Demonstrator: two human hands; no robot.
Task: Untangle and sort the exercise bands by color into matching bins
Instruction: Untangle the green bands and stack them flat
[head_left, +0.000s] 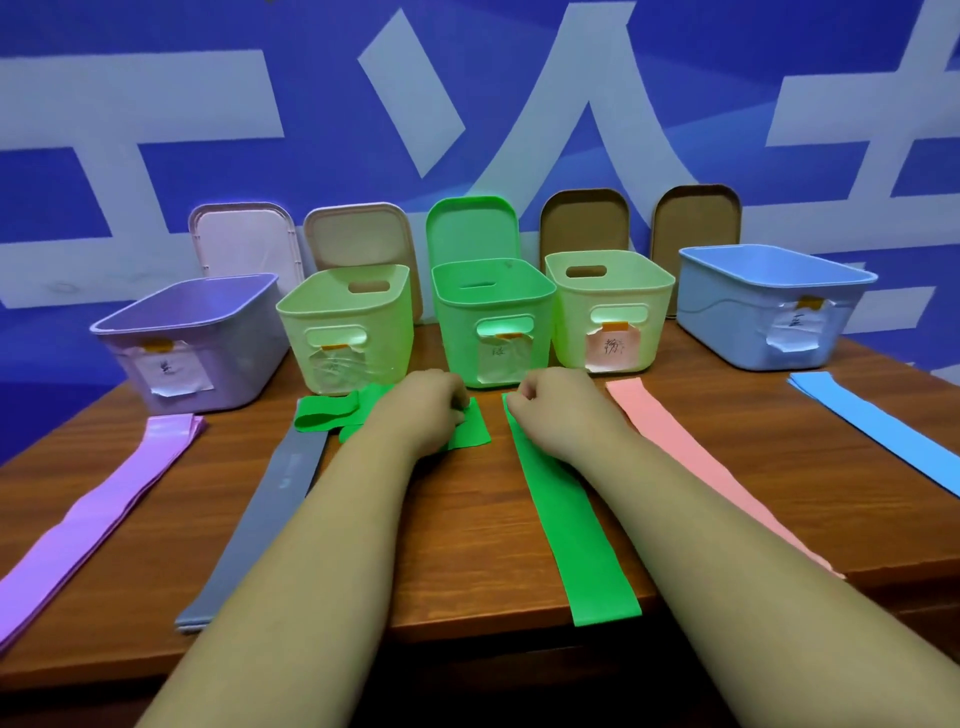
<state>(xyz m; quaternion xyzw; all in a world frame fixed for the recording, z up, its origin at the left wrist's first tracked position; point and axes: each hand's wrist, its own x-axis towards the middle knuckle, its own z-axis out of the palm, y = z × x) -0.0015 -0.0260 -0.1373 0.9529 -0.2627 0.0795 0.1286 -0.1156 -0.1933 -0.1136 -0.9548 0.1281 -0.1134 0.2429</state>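
Five open bins stand in a row at the back of the table: a purple bin (192, 338), a pale green bin (345, 327), a bright green bin (491, 317), another pale green bin (608, 312) and a blue bin (769, 306). Flat bands lie in front of them: purple (93, 509), grey (260, 514), green (571, 525), pink (691, 467) and blue (883, 436). My left hand (421, 410) pinches a folded, bunched green band (322, 413). My right hand (550, 410) grips the far end of the long green band.
Several lids lean against the blue wall behind the bins, among them a green lid (470, 228) and a brown lid (584, 223). The wooden table's (467, 525) front edge runs just below the band ends, some of which hang over it.
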